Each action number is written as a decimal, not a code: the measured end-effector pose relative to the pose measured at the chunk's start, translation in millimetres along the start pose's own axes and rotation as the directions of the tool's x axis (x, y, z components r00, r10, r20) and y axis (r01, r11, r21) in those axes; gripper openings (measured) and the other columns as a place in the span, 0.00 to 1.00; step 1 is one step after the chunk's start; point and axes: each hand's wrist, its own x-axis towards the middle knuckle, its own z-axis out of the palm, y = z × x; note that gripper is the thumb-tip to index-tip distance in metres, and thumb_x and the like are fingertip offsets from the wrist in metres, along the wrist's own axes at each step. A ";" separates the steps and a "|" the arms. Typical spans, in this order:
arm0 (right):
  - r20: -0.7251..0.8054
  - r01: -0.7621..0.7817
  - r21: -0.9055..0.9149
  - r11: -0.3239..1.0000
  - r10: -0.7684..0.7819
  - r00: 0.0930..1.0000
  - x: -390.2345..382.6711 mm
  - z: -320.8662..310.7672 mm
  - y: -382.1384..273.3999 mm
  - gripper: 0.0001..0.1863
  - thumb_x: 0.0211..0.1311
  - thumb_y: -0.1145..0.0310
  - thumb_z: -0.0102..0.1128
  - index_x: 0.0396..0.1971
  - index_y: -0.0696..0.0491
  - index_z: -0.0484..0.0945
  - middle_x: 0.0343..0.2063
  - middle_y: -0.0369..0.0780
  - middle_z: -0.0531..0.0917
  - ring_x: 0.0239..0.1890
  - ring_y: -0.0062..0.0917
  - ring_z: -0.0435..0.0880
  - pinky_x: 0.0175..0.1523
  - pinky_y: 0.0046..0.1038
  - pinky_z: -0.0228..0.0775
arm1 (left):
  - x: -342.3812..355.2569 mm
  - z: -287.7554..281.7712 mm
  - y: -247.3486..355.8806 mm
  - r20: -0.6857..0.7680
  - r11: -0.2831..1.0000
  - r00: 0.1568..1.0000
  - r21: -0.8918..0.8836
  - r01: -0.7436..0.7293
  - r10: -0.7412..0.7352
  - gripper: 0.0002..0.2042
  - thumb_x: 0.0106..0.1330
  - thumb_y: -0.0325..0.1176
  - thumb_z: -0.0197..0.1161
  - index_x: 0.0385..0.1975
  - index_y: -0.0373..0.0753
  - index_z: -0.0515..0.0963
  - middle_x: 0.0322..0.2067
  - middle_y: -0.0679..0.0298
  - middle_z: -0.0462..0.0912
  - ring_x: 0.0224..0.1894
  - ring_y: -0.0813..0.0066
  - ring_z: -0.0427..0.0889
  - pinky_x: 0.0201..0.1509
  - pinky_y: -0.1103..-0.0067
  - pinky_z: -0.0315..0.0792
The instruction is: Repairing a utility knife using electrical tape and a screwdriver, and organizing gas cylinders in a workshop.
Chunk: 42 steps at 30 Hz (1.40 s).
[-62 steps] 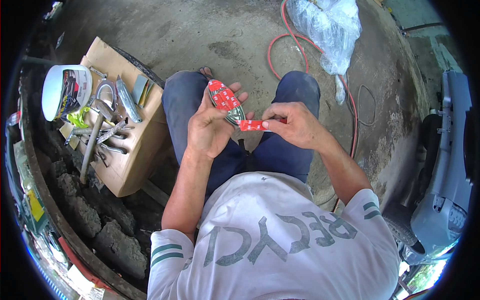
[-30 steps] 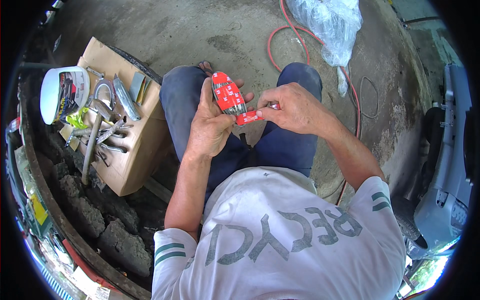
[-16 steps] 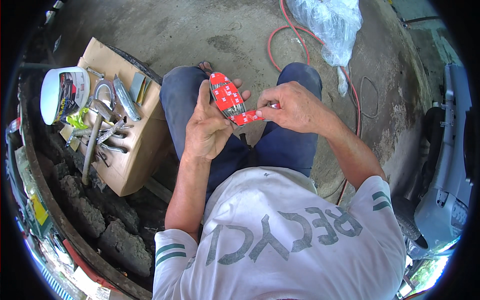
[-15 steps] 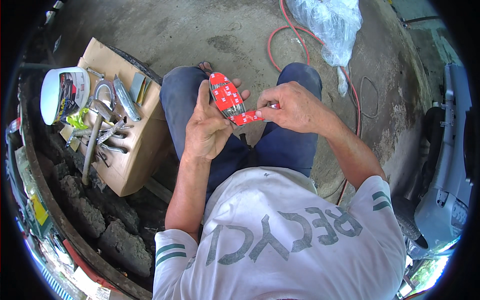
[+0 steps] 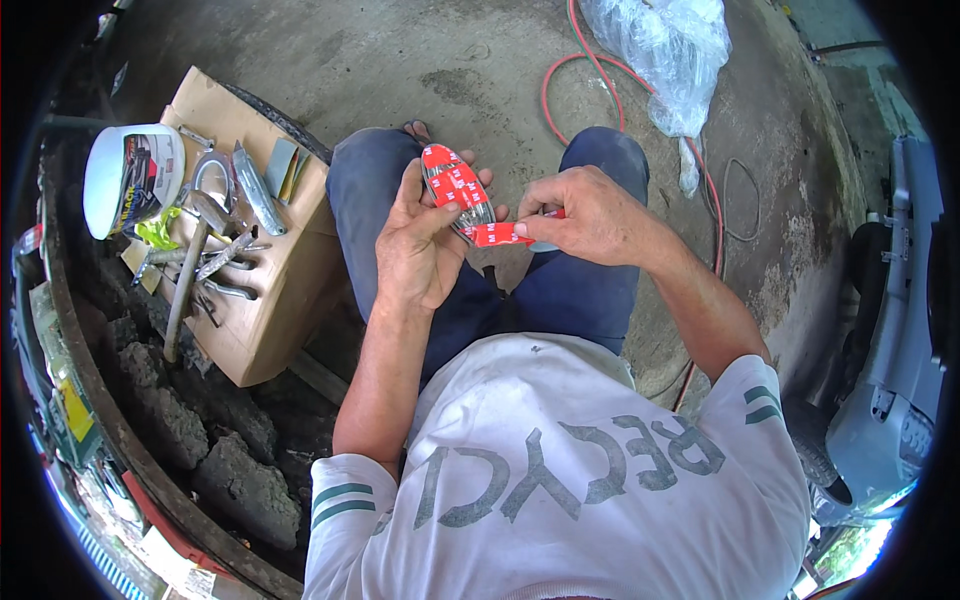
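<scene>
My left hand (image 5: 414,250) is closed around an oval dark piece (image 5: 474,212) with red-backed adhesive tape across its face. Its thumb lies on the tape and the fingers wrap behind. Close to the lower end of the piece, my right hand (image 5: 597,217) pinches a red-backed tape strip (image 5: 497,235) between thumb and fingers. The strip's left end meets the oval piece; whether it is stuck there I cannot tell. Both hands are above my lap, between my knees.
Left of my knee, a cardboard box (image 5: 270,320) carries a white tub (image 5: 125,180), a hammer (image 5: 190,270), a utility knife (image 5: 258,190) and several other tools. Broken concrete lies beside it. A red hose (image 5: 548,85) and a clear plastic bag (image 5: 665,60) are on the floor ahead.
My left thumb has moved up onto the tape on the oval piece. The strip in my right hand now lies more level, and that hand has hardly shifted.
</scene>
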 end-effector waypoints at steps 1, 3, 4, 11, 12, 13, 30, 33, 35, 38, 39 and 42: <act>0.002 0.002 -0.001 1.000 -0.002 1.000 -0.4 1.1 1.0 0.11 0.52 0.65 0.59 0.29 0.58 0.82 0.19 0.46 0.80 0.24 0.33 0.81 0.31 0.32 0.70 | 0.3 0.1 -0.2 -0.002 1.000 1.000 0.000 -0.003 0.003 0.27 0.59 0.13 0.45 0.60 0.35 0.57 0.57 0.51 0.67 0.58 0.56 0.72 0.52 0.54 0.76; -0.026 0.033 0.035 0.999 -0.032 0.999 -0.8 3.8 4.9 0.09 0.54 0.67 0.63 0.29 0.58 0.81 0.16 0.40 0.79 0.19 0.21 0.75 0.27 0.27 0.64 | 1.8 -0.6 -2.0 -0.033 0.999 0.999 0.042 -0.018 0.019 0.25 0.60 0.14 0.44 0.59 0.35 0.59 0.56 0.52 0.69 0.56 0.57 0.73 0.51 0.55 0.78; -0.024 0.035 0.034 0.999 -0.035 0.999 -1.5 3.3 4.0 0.09 0.54 0.67 0.63 0.29 0.58 0.81 0.16 0.40 0.79 0.19 0.21 0.75 0.27 0.27 0.64 | 2.9 -1.2 -3.0 -0.034 0.999 0.999 0.041 -0.021 0.022 0.25 0.60 0.14 0.44 0.59 0.35 0.59 0.56 0.52 0.69 0.56 0.57 0.73 0.51 0.55 0.78; -0.011 0.105 0.057 0.993 -0.104 0.994 -10.4 4.5 0.1 0.08 0.54 0.69 0.63 0.29 0.58 0.81 0.19 0.40 0.81 0.22 0.23 0.78 0.29 0.26 0.67 | 6.1 -0.9 -14.4 -0.053 0.986 0.995 0.147 -0.077 0.086 0.24 0.61 0.13 0.43 0.59 0.34 0.58 0.55 0.54 0.69 0.56 0.60 0.74 0.50 0.61 0.80; -0.020 0.123 0.024 0.992 -0.123 0.992 -12.3 4.9 0.9 0.07 0.54 0.69 0.63 0.29 0.58 0.81 0.20 0.40 0.81 0.23 0.23 0.79 0.30 0.26 0.68 | 6.6 -0.7 -15.1 -0.052 0.983 0.994 0.165 -0.086 0.095 0.25 0.60 0.12 0.42 0.59 0.34 0.58 0.55 0.54 0.68 0.55 0.60 0.74 0.49 0.61 0.80; -0.019 0.124 0.023 0.992 -0.124 0.992 -16.1 2.5 -1.8 0.07 0.54 0.69 0.63 0.29 0.58 0.81 0.20 0.40 0.81 0.23 0.23 0.79 0.30 0.26 0.68 | 7.6 -1.1 -14.1 -0.052 0.983 0.994 0.164 -0.087 0.097 0.25 0.60 0.12 0.42 0.59 0.34 0.58 0.55 0.54 0.68 0.55 0.60 0.74 0.49 0.61 0.80; -0.001 -0.007 0.145 0.989 0.007 1.000 -10.5 -0.1 18.0 0.11 0.52 0.65 0.63 0.29 0.57 0.82 0.16 0.40 0.79 0.20 0.21 0.75 0.28 0.27 0.65 | -0.1 0.8 -3.8 0.139 0.996 0.987 -0.016 0.088 -0.085 0.38 0.48 0.10 0.42 0.65 0.38 0.47 0.59 0.50 0.62 0.62 0.53 0.67 0.56 0.53 0.73; 0.013 -0.036 0.126 0.991 0.034 0.999 -9.2 -2.2 14.0 0.08 0.54 0.69 0.64 0.28 0.59 0.81 0.18 0.37 0.81 0.21 0.16 0.75 0.28 0.24 0.66 | -0.7 0.1 -3.3 0.170 0.997 0.983 -0.005 0.071 -0.069 0.39 0.46 0.09 0.42 0.64 0.41 0.50 0.60 0.50 0.61 0.62 0.52 0.66 0.57 0.54 0.72; 0.003 -0.030 0.120 0.992 0.030 1.000 -8.6 -1.7 15.5 0.08 0.54 0.69 0.64 0.28 0.59 0.81 0.18 0.37 0.81 0.21 0.16 0.75 0.28 0.24 0.66 | 0.0 -0.1 -3.3 0.167 0.998 0.984 -0.007 0.066 -0.064 0.39 0.46 0.08 0.42 0.63 0.42 0.51 0.60 0.50 0.61 0.62 0.51 0.65 0.57 0.55 0.72; -0.015 -0.025 0.114 0.993 0.027 1.000 -9.1 -0.1 17.6 0.08 0.54 0.69 0.64 0.28 0.59 0.81 0.17 0.37 0.80 0.21 0.16 0.75 0.27 0.24 0.65 | 0.1 1.6 -2.1 0.152 0.998 0.987 0.000 0.061 -0.060 0.40 0.44 0.07 0.42 0.62 0.44 0.53 0.60 0.50 0.60 0.63 0.50 0.65 0.57 0.57 0.72; -0.023 -0.024 0.115 0.993 0.027 0.999 -9.5 0.3 17.8 0.08 0.54 0.68 0.64 0.27 0.59 0.81 0.17 0.37 0.80 0.21 0.16 0.74 0.27 0.24 0.65 | 0.1 2.2 -1.8 0.139 0.998 0.988 0.009 0.061 -0.062 0.40 0.43 0.06 0.41 0.61 0.44 0.54 0.60 0.50 0.61 0.63 0.50 0.65 0.57 0.58 0.72; -0.033 -0.046 0.081 0.996 0.049 0.998 -10.1 -0.3 14.3 0.08 0.54 0.69 0.64 0.27 0.59 0.81 0.17 0.38 0.79 0.21 0.16 0.74 0.27 0.24 0.65 | 0.6 -0.7 -2.1 0.160 0.997 0.986 -0.037 0.062 -0.055 0.41 0.42 0.06 0.41 0.61 0.45 0.54 0.60 0.51 0.60 0.63 0.50 0.64 0.58 0.59 0.71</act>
